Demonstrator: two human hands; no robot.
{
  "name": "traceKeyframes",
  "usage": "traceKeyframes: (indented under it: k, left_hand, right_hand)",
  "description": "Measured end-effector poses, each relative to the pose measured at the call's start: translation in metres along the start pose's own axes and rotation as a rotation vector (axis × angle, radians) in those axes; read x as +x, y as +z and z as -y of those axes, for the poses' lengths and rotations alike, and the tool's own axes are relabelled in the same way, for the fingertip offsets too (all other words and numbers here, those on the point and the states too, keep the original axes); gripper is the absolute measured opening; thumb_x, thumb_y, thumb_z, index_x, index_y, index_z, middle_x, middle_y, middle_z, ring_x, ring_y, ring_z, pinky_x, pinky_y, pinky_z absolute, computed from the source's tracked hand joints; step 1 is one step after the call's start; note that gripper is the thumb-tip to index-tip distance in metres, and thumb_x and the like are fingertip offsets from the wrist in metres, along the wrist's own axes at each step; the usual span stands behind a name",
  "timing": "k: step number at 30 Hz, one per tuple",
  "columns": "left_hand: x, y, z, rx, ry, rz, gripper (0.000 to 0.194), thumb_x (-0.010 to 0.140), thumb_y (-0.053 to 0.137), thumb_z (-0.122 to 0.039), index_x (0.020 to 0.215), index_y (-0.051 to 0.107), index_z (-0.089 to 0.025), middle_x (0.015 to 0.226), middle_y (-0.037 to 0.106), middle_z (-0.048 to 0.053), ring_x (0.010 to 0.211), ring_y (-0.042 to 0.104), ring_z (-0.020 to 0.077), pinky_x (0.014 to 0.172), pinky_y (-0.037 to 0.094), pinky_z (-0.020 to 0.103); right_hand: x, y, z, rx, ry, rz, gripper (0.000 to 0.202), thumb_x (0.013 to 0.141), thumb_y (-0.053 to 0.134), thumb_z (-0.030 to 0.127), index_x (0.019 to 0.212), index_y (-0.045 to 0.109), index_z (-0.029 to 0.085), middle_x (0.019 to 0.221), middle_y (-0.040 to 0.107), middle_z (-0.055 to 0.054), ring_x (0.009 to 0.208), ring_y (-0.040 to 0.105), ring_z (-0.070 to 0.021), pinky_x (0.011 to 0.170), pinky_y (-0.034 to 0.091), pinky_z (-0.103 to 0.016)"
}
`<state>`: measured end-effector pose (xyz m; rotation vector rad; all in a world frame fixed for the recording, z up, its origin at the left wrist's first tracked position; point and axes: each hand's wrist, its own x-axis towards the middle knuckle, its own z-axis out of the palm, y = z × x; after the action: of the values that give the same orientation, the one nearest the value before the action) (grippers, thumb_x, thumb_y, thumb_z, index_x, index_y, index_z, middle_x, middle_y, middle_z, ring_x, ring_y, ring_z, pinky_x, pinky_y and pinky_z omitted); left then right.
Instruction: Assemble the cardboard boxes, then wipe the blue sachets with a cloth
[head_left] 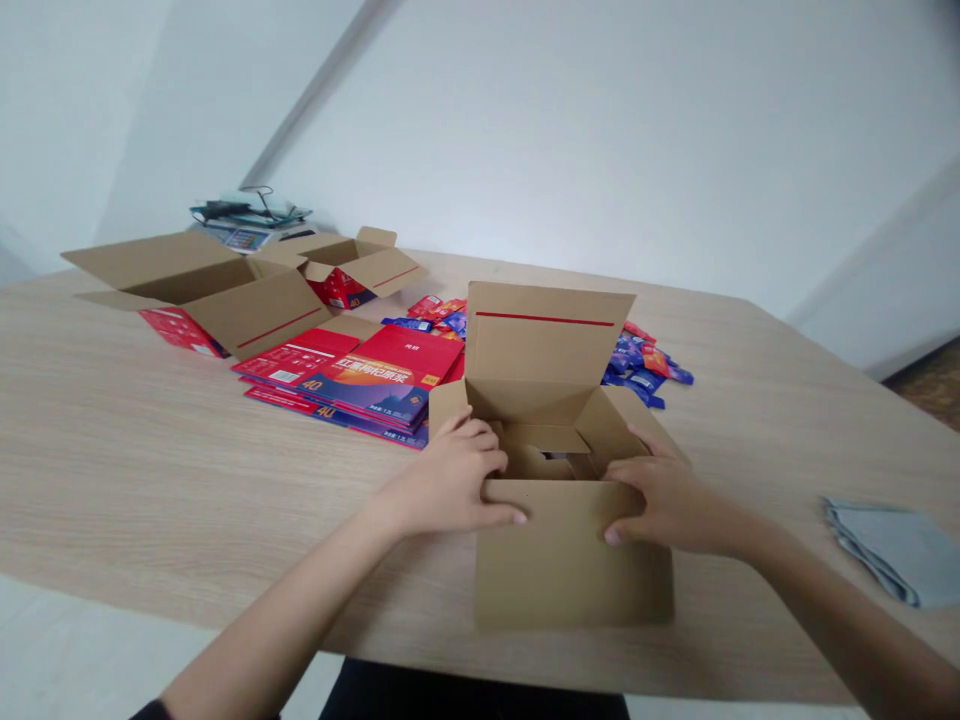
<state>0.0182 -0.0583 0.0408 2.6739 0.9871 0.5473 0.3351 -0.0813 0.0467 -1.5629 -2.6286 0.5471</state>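
The open box (574,565) stands on the table (187,490) between your left hand (457,475) and right hand (671,500), equally near both, its near edge running left to right, clamped between your thumbs outside and fingers inside.

Near box (574,555): plain brown cardboard, matt, smooth flaps. Far-left boxes (259,312): same matt cardboard inside, smooth printed faces outside. Flat cartons (375,372), left: printed card, smooth, slight sheen. Sachets (645,381), far: shiny, crinkled, plastic or foil, can't tell which. Table (187,470): pale wood-grain, smooth, low sheen. Folded cloth (904,552), right: grey fabric, matt. Wall (600,130), far: smooth, matt.
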Motion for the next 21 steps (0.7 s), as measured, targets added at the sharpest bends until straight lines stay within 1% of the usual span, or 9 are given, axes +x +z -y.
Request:
traceKeyframes:
  k: [2, 3, 5, 7, 8, 10, 13, 16, 21]
  left_hand:
    - [0.001, 0.001, -0.008, 0.052, 0.037, 0.064, 0.048, 0.080, 0.074, -0.066, 0.080, 0.070, -0.019, 0.079, 0.069, 0.006, 0.085, 0.064, 0.0267, 0.102, 0.037, 0.047]
    - [0.002, 0.001, -0.010, 0.066, 0.046, 0.101, 0.047, 0.081, 0.073, -0.065, 0.077, 0.069, -0.019, 0.075, 0.069, 0.005, 0.079, 0.064, 0.0255, 0.097, 0.040, 0.045]
    - [0.004, 0.000, -0.012, 0.073, 0.050, 0.151, 0.047, 0.083, 0.073, -0.064, 0.071, 0.066, -0.019, 0.069, 0.070, 0.005, 0.069, 0.064, 0.0235, 0.085, 0.042, 0.040]
    - [0.007, -0.001, -0.012, 0.070, 0.055, 0.163, 0.048, 0.082, 0.073, -0.065, 0.069, 0.065, -0.019, 0.068, 0.071, 0.005, 0.064, 0.063, 0.0221, 0.078, 0.040, 0.038]
    - [0.009, -0.002, -0.011, 0.068, 0.062, 0.167, 0.049, 0.081, 0.073, -0.066, 0.068, 0.065, -0.019, 0.067, 0.071, 0.005, 0.063, 0.063, 0.0216, 0.077, 0.039, 0.038]
    - [0.011, -0.004, -0.008, 0.057, 0.080, 0.179, 0.049, 0.082, 0.072, -0.067, 0.068, 0.065, -0.020, 0.066, 0.071, 0.004, 0.062, 0.063, 0.0209, 0.077, 0.038, 0.037]
    - [0.013, -0.006, -0.005, 0.022, 0.117, 0.198, 0.047, 0.085, 0.070, -0.065, 0.070, 0.064, -0.021, 0.069, 0.073, 0.002, 0.066, 0.066, 0.0207, 0.078, 0.038, 0.036]
    - [0.014, -0.007, -0.001, -0.019, 0.142, 0.233, 0.045, 0.088, 0.068, -0.062, 0.071, 0.063, -0.020, 0.073, 0.075, 0.001, 0.073, 0.068, 0.0209, 0.079, 0.038, 0.035]
    - [0.015, -0.011, -0.001, -0.020, 0.141, 0.286, 0.045, 0.091, 0.065, -0.062, 0.075, 0.064, -0.020, 0.074, 0.074, 0.000, 0.075, 0.068, 0.0208, 0.081, 0.037, 0.034]
  right_hand:
    - [0.005, -0.017, 0.003, 0.043, -0.033, 0.114, 0.037, 0.074, 0.078, 0.059, 0.089, 0.073, 0.025, 0.098, 0.074, -0.004, 0.108, 0.065, -0.0307, 0.114, 0.035, -0.053]
    - [0.009, -0.026, 0.007, 0.059, -0.040, 0.143, 0.037, 0.077, 0.074, 0.059, 0.091, 0.073, 0.025, 0.101, 0.072, -0.005, 0.106, 0.065, -0.0292, 0.107, 0.042, -0.049]
    - [0.026, -0.041, 0.018, 0.066, -0.050, 0.148, 0.036, 0.086, 0.064, 0.058, 0.088, 0.071, 0.022, 0.101, 0.068, -0.006, 0.092, 0.065, -0.0240, 0.086, 0.049, -0.039]
    - [0.050, -0.048, 0.031, 0.047, -0.065, 0.179, 0.037, 0.093, 0.054, 0.054, 0.083, 0.068, 0.021, 0.092, 0.067, -0.006, 0.078, 0.061, -0.0189, 0.070, 0.045, -0.032]
    - [0.064, -0.047, 0.036, 0.028, -0.074, 0.230, 0.036, 0.094, 0.051, 0.051, 0.080, 0.066, 0.021, 0.087, 0.067, -0.005, 0.073, 0.059, -0.0176, 0.067, 0.043, -0.031]
    - [0.092, -0.038, 0.041, -0.021, -0.065, 0.393, 0.030, 0.093, 0.051, 0.040, 0.074, 0.064, 0.020, 0.075, 0.066, -0.003, 0.066, 0.054, -0.0155, 0.063, 0.039, -0.029]
    - [0.124, -0.014, 0.037, -0.056, -0.012, 0.541, 0.024, 0.083, 0.056, 0.024, 0.059, 0.057, 0.019, 0.060, 0.058, 0.000, 0.054, 0.045, -0.0122, 0.057, 0.036, -0.028]
    - [0.138, 0.002, 0.030, -0.064, 0.044, 0.608, 0.021, 0.080, 0.054, 0.019, 0.059, 0.058, 0.019, 0.056, 0.056, 0.001, 0.051, 0.045, -0.0120, 0.055, 0.037, -0.027]
    - [0.148, 0.008, 0.024, -0.104, 0.147, 0.728, 0.020, 0.084, 0.055, 0.015, 0.065, 0.062, 0.017, 0.058, 0.058, 0.001, 0.051, 0.048, -0.0123, 0.055, 0.041, -0.028]
